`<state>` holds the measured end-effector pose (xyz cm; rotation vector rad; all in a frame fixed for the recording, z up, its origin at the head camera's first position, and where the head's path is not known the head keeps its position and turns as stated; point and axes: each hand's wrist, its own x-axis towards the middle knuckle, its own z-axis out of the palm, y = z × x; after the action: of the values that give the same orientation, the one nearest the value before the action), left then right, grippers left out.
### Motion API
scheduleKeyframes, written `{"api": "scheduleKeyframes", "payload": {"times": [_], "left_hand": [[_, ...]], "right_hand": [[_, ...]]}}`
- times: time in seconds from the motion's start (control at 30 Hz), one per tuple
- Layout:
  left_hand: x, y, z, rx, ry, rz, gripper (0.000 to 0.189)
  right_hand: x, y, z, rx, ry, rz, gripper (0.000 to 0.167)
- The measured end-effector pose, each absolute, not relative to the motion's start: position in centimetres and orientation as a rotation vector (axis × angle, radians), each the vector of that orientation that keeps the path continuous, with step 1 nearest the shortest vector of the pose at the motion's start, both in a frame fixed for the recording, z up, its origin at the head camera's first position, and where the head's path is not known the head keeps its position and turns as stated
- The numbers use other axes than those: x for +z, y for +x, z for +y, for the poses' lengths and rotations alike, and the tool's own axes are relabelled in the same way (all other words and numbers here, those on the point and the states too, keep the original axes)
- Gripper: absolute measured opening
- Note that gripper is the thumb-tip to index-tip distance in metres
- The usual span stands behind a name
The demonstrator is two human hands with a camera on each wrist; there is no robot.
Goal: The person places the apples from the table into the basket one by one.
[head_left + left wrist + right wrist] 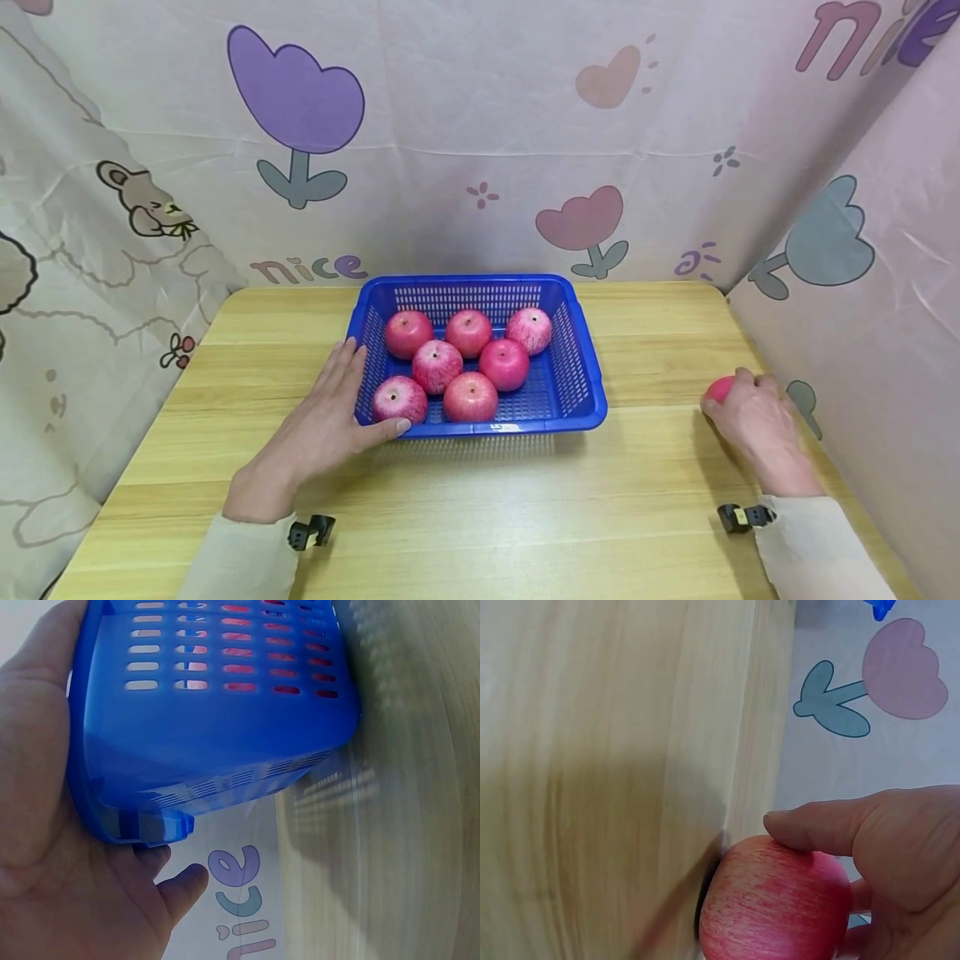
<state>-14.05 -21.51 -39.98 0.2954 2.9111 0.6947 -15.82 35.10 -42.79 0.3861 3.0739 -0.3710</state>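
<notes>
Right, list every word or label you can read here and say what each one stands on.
"nice", pastel letters on the backdrop cloth, left of the blue basket; part of it shows in the left wrist view.
"nice", pink and purple, cut off at the cloth's top right corner.
A small white label on the basket's front rim: too small to read.
Nothing on the apples or table.

Seven red apples [469, 397] in one blue basket [585, 392], an eighth apple [720, 388] outside, one wooden table [487, 508], two hands [318, 429]
</notes>
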Motion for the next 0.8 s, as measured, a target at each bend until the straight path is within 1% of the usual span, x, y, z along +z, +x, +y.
{"api": "scheduleKeyframes", "payload": {"times": [0.33,0.8], "left_hand": [[-40.0,-14.0,-21.5,0.69,0.289,2.913,0.129],[-39.9,-14.0,-21.5,0.678,0.29,2.912,0.129]], "right_hand": [[-42.6,-16.8,35.2,-0.375,0.394,3.023,0.079],[-42.6,-17.6,34.8,-0.405,0.337,3.059,0.073]]}}
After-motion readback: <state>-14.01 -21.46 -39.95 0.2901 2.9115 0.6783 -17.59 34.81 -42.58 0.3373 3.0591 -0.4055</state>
